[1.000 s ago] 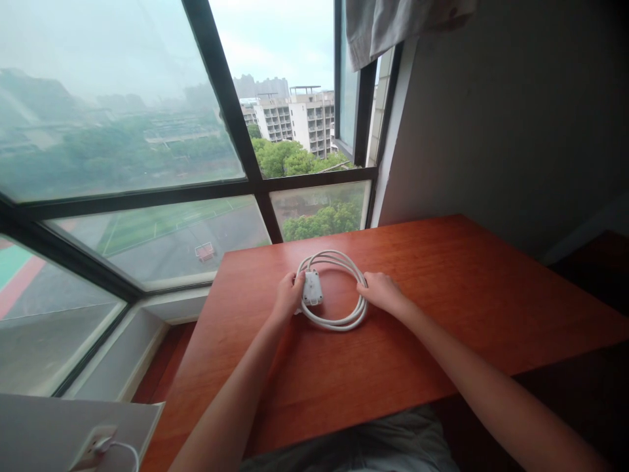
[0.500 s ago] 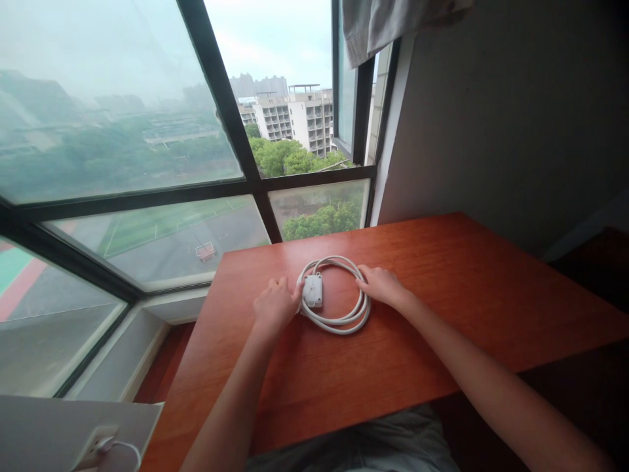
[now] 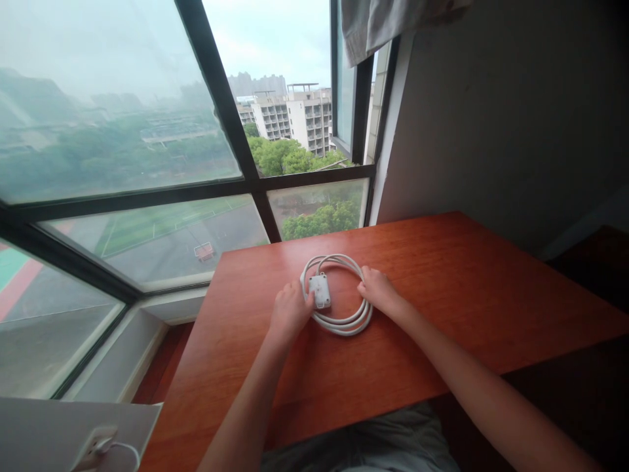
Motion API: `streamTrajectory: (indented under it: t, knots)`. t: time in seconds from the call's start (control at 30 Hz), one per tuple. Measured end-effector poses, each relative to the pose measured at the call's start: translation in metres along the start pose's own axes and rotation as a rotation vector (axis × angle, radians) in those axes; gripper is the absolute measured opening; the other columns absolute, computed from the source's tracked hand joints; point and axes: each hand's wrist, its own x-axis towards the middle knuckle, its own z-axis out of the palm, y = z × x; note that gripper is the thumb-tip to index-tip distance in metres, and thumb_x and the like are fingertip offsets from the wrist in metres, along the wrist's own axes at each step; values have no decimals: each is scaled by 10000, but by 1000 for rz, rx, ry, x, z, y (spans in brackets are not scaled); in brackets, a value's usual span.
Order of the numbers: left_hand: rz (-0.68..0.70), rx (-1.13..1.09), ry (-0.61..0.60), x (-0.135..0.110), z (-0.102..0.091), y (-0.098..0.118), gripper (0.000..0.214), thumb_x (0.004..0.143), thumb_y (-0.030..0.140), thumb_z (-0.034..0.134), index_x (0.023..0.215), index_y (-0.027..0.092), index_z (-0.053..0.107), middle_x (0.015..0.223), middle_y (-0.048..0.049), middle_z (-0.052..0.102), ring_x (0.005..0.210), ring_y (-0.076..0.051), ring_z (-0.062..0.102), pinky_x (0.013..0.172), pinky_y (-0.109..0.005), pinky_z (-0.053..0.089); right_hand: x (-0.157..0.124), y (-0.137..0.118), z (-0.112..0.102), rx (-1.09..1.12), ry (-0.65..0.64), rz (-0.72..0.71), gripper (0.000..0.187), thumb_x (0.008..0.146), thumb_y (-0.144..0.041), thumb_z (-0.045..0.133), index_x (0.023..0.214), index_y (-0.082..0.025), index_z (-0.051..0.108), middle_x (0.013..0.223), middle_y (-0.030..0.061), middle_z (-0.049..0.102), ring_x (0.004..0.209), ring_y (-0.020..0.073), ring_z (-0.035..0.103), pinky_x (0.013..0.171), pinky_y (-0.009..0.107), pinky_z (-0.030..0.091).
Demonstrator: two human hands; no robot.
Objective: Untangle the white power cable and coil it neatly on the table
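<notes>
We sit at a big slanted window (image 3: 122,131) with dark frames, looking out on hazy buildings and trees, and a grey wall (image 3: 491,111) closes the right side. Below it our reddish wooden table (image 3: 442,295) fills the middle of the view, and a grey cloth (image 3: 388,23) hangs down at the top edge, cut off. Our left hand (image 3: 289,311) lies loosely curled, fingers near together, its fingertips touching the left side of the coil and the small box. Our right hand (image 3: 377,290) rests on the coil's right side, fingers bent over the strands; we cannot tell whether it grips them. The white cable (image 3: 344,322) lies coiled in a flat ring near the table's far edge, with a white plug box (image 3: 320,290) inside the ring at its left. At the bottom left a socket (image 3: 95,446) with a white lead shows only partly.
</notes>
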Motion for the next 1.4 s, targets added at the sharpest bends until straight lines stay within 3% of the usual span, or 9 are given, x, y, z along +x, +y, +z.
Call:
streamTrajectory:
  t: [0.23, 0.37, 0.6, 0.67, 0.73, 0.87, 1.07, 1.27, 1.4]
  knots:
    - [94, -211, 20, 36, 19, 47, 263, 875, 309, 486, 1080, 154, 545, 1070, -157, 638, 998, -278, 602, 808, -349, 429, -11, 59, -9, 64, 185, 161, 216, 821, -212, 490, 1011, -154, 578, 911, 104, 688, 846, 223, 642, 679, 261, 390]
    - [127, -369, 57, 61, 39, 84, 461, 858, 318, 530, 1272, 132, 452, 1215, -180, 589, 1117, -290, 558, 854, -355, 430, -14, 94, -13, 26, 158, 314, 232, 804, -250, 509, 989, -144, 602, 885, 116, 693, 815, 232, 651, 638, 269, 394]
    - [300, -415, 109, 76, 60, 109, 287, 899, 246, 452, 1169, 204, 540, 1201, -116, 594, 1045, -233, 587, 868, -326, 442, -21, 128, -19, -47, 106, 371, 357, 856, -457, 505, 963, -140, 630, 974, 160, 651, 898, 272, 630, 736, 331, 435]
    - [347, -431, 128, 77, 62, 110, 308, 909, 234, 438, 1203, 217, 527, 1253, -105, 572, 1093, -221, 569, 912, -319, 429, -19, 127, -25, -78, 199, 320, 349, 872, -431, 510, 1052, -153, 616, 1062, 166, 618, 976, 287, 598, 778, 349, 439]
    - [373, -445, 149, 79, 65, 111, 340, 919, 238, 422, 1248, 214, 504, 1297, -106, 551, 1144, -218, 545, 957, -322, 412, -13, 121, -30, -99, 290, 135, 306, 889, -303, 497, 1165, -198, 578, 1168, 141, 580, 1074, 277, 549, 819, 337, 436]
    - [399, -464, 148, 88, 70, 113, 437, 917, 268, 431, 1342, 166, 435, 1339, -131, 533, 1212, -232, 508, 1016, -353, 386, 9, 99, -36, -92, 185, -301, 433, 877, -154, 452, 1291, -268, 509, 1317, 67, 519, 1147, 230, 517, 897, 302, 417]
    - [367, -518, 100, 98, 73, 109, 461, 905, 358, 466, 1315, 149, 475, 1257, -138, 592, 1170, -245, 539, 993, -373, 410, 34, 94, -33, -73, 29, -282, 557, 806, -51, 476, 1340, -208, 471, 1309, 110, 529, 1162, 227, 520, 966, 306, 377]
    - [342, -544, 151, 98, 73, 110, 398, 909, 360, 462, 1233, 147, 552, 1188, -136, 622, 1094, -235, 567, 959, -346, 420, 37, 123, -31, 164, 184, -377, 455, 715, -30, 520, 1150, -152, 581, 1109, 85, 608, 1007, 193, 573, 883, 272, 432]
    - [304, -498, 164, 96, 70, 115, 374, 924, 376, 439, 1211, 172, 565, 1155, -132, 631, 1073, -241, 568, 933, -351, 417, 46, 129, -34, 295, 312, -298, 386, 736, -130, 593, 1121, -146, 583, 1083, 80, 620, 957, 189, 592, 820, 259, 457]
